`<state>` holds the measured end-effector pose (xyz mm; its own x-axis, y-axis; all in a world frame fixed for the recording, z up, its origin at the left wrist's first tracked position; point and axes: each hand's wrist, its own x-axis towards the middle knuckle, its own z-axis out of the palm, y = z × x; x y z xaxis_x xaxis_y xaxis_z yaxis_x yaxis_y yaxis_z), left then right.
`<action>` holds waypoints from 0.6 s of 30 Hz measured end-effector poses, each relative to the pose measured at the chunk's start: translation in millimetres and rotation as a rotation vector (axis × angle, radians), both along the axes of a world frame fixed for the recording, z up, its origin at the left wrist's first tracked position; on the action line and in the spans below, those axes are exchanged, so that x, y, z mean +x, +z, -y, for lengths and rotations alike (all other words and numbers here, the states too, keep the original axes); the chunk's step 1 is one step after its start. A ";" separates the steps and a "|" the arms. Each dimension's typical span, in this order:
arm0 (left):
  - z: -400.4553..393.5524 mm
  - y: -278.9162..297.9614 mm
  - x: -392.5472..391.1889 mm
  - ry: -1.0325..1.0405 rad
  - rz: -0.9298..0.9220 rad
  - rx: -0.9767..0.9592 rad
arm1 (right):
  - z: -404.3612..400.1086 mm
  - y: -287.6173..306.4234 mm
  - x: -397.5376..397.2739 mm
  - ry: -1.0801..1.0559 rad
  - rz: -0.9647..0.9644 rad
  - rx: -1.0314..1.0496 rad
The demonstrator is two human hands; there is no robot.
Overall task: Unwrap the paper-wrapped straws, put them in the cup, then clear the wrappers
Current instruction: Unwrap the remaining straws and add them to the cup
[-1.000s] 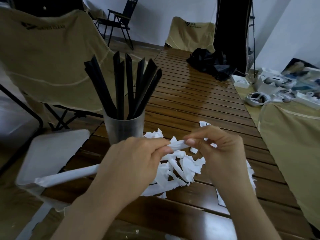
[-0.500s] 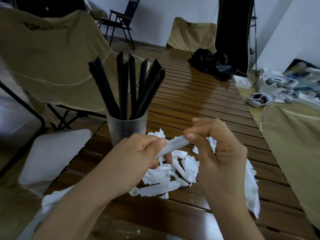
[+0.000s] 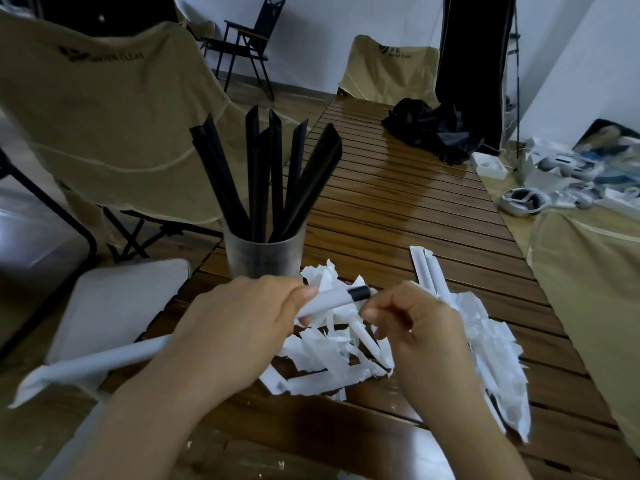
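Fingers of my left hand (image 3: pixel 239 327) grip the wrapped straw (image 3: pixel 325 299); my right hand (image 3: pixel 412 323) now pinches its torn end, where black tip has just appeared. Stripping can proceed. Cup (image 3: pixel 265 254) stands just behind, wrappers (image 3: pixel 332 355) beneath.

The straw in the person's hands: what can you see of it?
The wrapped straw is long, sheathed in white paper, with a black tip bared at its right end. It lies slanted above the wrapper pile. The left hand grips its middle; the right hand's fingers are at the exposed tip. Its wrapped tail sticks out left.
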<state>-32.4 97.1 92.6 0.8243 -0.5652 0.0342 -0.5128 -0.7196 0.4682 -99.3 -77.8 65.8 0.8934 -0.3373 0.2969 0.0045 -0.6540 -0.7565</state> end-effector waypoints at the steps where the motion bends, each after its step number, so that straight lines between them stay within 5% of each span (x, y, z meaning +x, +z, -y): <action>1: 0.1 -0.7 0.5 -0.005 0.002 0.025 | 0.0 -2.6 1.6 -0.007 -0.014 -0.032; 5: -2.3 -0.3 2.9 -0.048 -0.024 0.027 | 3.8 -12.9 6.3 -0.083 0.000 -0.125; 10: -12.2 -3.4 9.1 -0.037 0.036 0.076 | 18.4 -13.8 5.6 -0.193 -0.008 0.045; 18: -8.4 -8.6 8.9 -0.023 0.113 0.031 | 5.7 -12.6 7.4 0.055 -0.159 -0.064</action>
<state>-23.5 105.5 84.0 0.8028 -0.5864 0.1082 -0.5778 -0.7201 0.3842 -91.9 -83.5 53.2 0.9473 -0.2719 0.1697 -0.0749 -0.7026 -0.7077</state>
